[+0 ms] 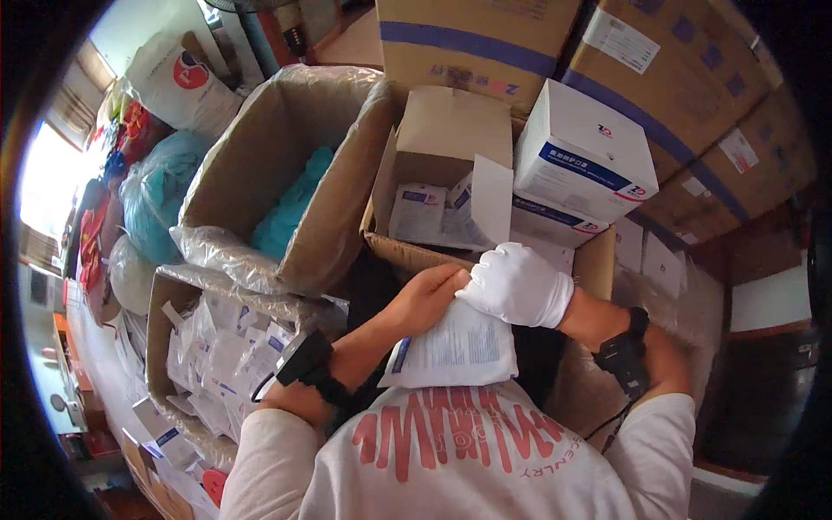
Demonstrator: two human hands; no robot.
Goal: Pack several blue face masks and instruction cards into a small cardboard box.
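A white packet with blue print [457,347] hangs in front of my chest, its upper edge between my two hands. My bare left hand [431,299] pinches that edge, fingers closed. Right beside it, my right hand [518,284], in a white glove, is closed on the same edge, and the hands nearly touch. Just beyond them stands an open white box [490,201] with similar packets [419,211] inside. It sits within a brown carton [407,249]. Dark straps with devices are on both my wrists.
To the left, a plastic-lined carton [232,165] holds a teal bag [295,204]. Nearer, another lined carton [158,347] is full of white packets. White boxes with a blue band [582,156] stand at the right, before large stacked cartons [667,74].
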